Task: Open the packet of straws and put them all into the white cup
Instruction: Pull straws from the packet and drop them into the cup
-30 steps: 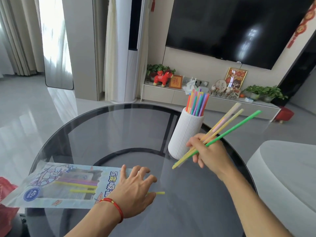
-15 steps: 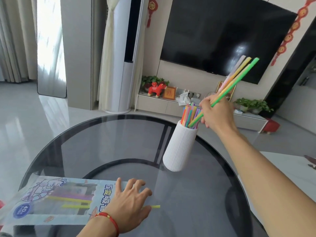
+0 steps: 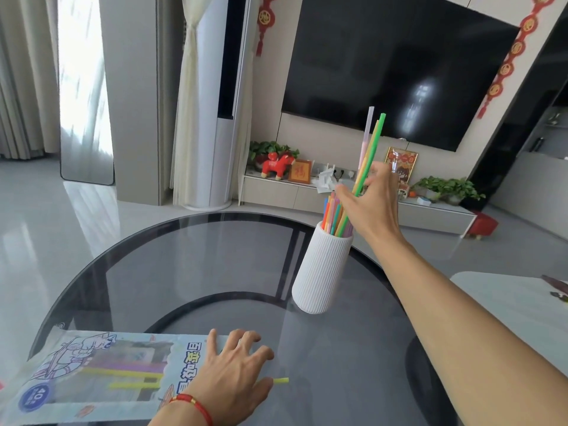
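The white ribbed cup (image 3: 319, 272) stands on the round glass table (image 3: 184, 272) with several coloured straws (image 3: 333, 213) in it. My right hand (image 3: 368, 207) is just above its mouth, thumb and fingers spread. A few long straws (image 3: 373, 133), green, yellow and pink, stand nearly upright between them, their lower ends down in the cup. The straw packet (image 3: 92, 364) lies flat at the near left with a few yellow and purple straws inside. My left hand (image 3: 227, 373) rests flat on its open end, fingers apart. A yellow straw tip (image 3: 281, 380) pokes out beside the hand.
A white surface (image 3: 507, 302) sits to the right of the table. Beyond the table are a low TV cabinet (image 3: 276, 192) with ornaments and plants, a wall TV, and a tall white floor unit (image 3: 215, 149).
My right hand has swung the few straws from slanted to nearly upright, lowered their ends into the cup, and its fingers have spread. My left hand stays on the packet.
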{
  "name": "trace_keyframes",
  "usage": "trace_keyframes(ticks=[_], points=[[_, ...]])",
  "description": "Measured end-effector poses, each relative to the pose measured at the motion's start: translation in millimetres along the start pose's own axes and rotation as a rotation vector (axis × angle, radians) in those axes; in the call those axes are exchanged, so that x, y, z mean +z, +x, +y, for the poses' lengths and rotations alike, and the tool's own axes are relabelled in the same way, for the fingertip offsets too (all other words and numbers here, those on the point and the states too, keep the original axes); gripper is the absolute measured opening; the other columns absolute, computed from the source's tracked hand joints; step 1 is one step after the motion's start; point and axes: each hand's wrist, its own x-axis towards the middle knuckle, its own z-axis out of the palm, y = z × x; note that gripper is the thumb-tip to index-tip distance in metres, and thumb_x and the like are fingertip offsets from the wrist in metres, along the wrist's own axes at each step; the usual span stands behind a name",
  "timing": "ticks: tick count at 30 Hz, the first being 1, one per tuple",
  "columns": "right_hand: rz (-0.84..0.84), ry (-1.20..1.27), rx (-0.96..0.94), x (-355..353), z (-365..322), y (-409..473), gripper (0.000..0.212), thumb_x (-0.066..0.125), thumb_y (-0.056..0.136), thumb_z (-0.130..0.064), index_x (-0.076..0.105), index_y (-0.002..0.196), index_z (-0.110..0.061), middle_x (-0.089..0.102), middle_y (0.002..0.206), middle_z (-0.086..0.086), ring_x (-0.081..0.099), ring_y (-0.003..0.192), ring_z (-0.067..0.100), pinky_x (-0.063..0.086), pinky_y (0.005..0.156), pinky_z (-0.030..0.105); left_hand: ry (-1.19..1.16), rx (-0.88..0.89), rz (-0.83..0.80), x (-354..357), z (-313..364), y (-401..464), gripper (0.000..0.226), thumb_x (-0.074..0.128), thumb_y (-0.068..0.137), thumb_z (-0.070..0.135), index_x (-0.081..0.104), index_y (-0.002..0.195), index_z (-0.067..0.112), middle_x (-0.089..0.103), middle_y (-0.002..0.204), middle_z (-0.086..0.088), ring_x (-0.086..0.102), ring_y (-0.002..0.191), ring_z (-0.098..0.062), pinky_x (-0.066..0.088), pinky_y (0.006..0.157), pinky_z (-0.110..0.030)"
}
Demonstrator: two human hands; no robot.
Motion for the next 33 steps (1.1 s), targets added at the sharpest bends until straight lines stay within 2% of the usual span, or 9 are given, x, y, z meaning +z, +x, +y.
trace_keyframes(ticks=[3,5,8,11,13,17,20,27,33], points=[[0.038,0.110,-0.080,-8.9,-9.3,9.7,0.059,0.075,0.092,-0.031,0.044,0.138,-0.011,0.055,0.116,0.010,0.058,0.096,0.018,0.052,0.079,0.022,-0.002,0.003,0.012,0.8,-0.8,0.0,0.041,0.034,0.094,0.059,0.038,0.131,0.040,0.029,0.151,0.006,0.021,0.142,-0.017,0.003,0.118,-0.064],[0.067,0.085,-0.123,-11.2,-14.8,13.9,0.030,0.061,0.103,-0.029,0.058,0.125,-0.009,0.063,0.098,0.009,0.056,0.075,0.008,0.042,0.063,0.009,-0.005,0.004,0.030,1.4,-0.7,0.3,0.041,0.034,0.094,0.058,0.038,0.131,0.041,0.029,0.150,0.007,0.021,0.142,-0.016,0.004,0.118,-0.063],[-0.044,0.126,0.000,-1.9,-14.1,8.8,0.033,0.048,0.107,-0.026,0.074,0.093,-0.011,0.065,0.096,0.007,0.062,0.084,0.018,0.050,0.076,0.032,-0.017,0.007,0.057,1.9,0.1,0.7,0.041,0.033,0.095,0.057,0.038,0.132,0.041,0.029,0.150,0.008,0.021,0.142,-0.015,0.004,0.119,-0.061],[-0.230,0.024,0.171,8.7,-12.4,-5.4,0.036,0.045,0.107,-0.036,0.076,0.120,-0.025,0.052,0.149,0.001,0.045,0.141,0.029,0.036,0.115,0.056,-0.025,0.010,0.071,2.2,0.6,0.6,0.039,0.033,0.095,0.055,0.039,0.131,0.041,0.030,0.149,0.009,0.022,0.141,-0.015,0.004,0.119,-0.060],[-0.343,-0.040,0.237,9.4,-10.6,-10.4,0.041,0.044,0.107,-0.041,0.063,0.143,-0.035,0.031,0.169,0.002,0.026,0.154,0.033,0.026,0.122,0.060,-0.026,0.010,0.070,3.2,-0.6,0.0,0.039,0.034,0.095,0.055,0.039,0.130,0.040,0.030,0.148,0.009,0.023,0.140,-0.015,0.004,0.119,-0.060],[-0.234,0.155,0.192,2.7,-12.8,-4.6,0.050,0.060,0.099,-0.037,0.050,0.147,-0.027,0.048,0.154,0.010,0.049,0.140,0.032,0.044,0.114,0.057,-0.025,0.011,0.065,3.3,-1.7,0.4,0.039,0.034,0.095,0.056,0.039,0.131,0.040,0.030,0.148,0.009,0.022,0.141,-0.015,0.004,0.119,-0.060],[-0.092,0.225,-0.067,-11.2,-23.6,6.3,0.080,0.069,0.096,-0.014,0.026,0.162,-0.024,0.034,0.169,0.006,0.049,0.143,0.024,0.049,0.112,0.040,-0.024,0.013,0.057,3.5,-1.5,1.7,0.039,0.034,0.095,0.056,0.039,0.131,0.041,0.030,0.149,0.009,0.022,0.141,-0.016,0.004,0.119,-0.061],[-0.375,-0.232,-0.225,0.3,-7.0,-5.7,0.039,0.046,0.109,-0.015,0.060,0.144,-0.007,0.060,0.152,0.013,0.056,0.139,0.031,0.047,0.115,0.049,-0.030,0.015,0.057,-1.8,1.0,-1.0,0.042,0.035,0.094,0.058,0.038,0.133,0.041,0.030,0.149,0.009,0.022,0.141,-0.015,0.004,0.120,-0.060],[-0.299,-0.249,-0.344,-9.5,-7.8,-20.4,0.044,0.047,0.108,-0.018,0.054,0.148,-0.001,0.051,0.161,0.015,0.044,0.150,0.029,0.033,0.125,0.048,0.071,0.029,0.006,-14.2,-8.6,-9.6,0.105,0.039,0.063,0.087,0.009,0.151,0.040,0.012,0.161,0.002,0.005,0.149,-0.022,-0.008,0.119,-0.062]])
